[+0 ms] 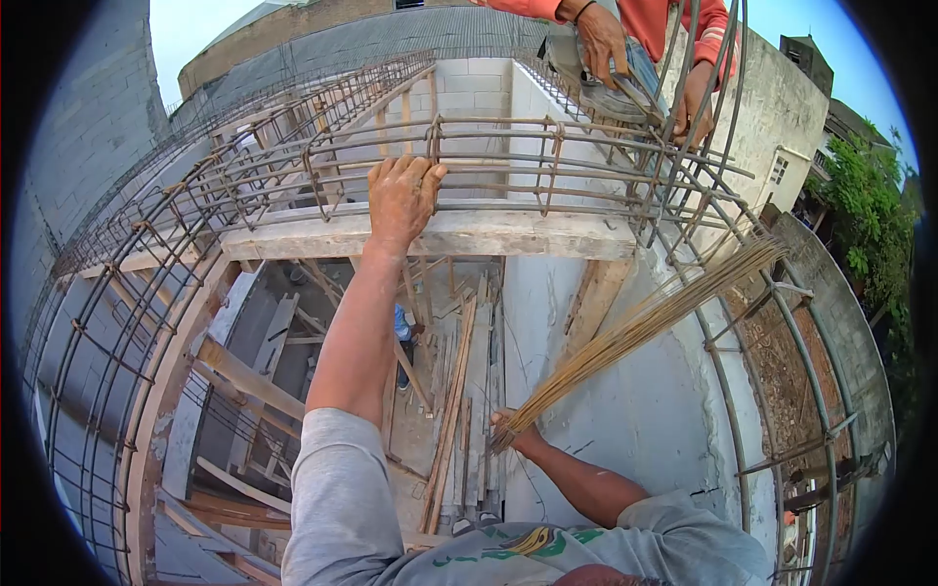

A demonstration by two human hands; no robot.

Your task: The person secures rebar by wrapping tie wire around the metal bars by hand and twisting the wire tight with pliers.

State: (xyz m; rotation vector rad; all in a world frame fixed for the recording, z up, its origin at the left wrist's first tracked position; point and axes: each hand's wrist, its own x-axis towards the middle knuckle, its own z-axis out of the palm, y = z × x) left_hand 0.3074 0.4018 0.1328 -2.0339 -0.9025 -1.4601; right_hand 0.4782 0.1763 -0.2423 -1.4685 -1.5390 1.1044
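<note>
My left hand [403,195] is closed around a bar of the rebar cage [518,161] that crosses in front of me above a wooden formwork board [489,234]. Lower down, my right hand [520,432] grips one end of a bundle of thin, rusty tie wire [635,332]. The bundle slants up to the right, its far end over the rebar on that side. My right fingers are partly hidden behind the wires.
A co-worker in an orange-red top [528,6] has both hands at the rebar corner at upper right. Far below, planks [454,400] lie on the floor near another person [402,337]. Rebar cages run along both sides; a wooden post [249,376] leans at left.
</note>
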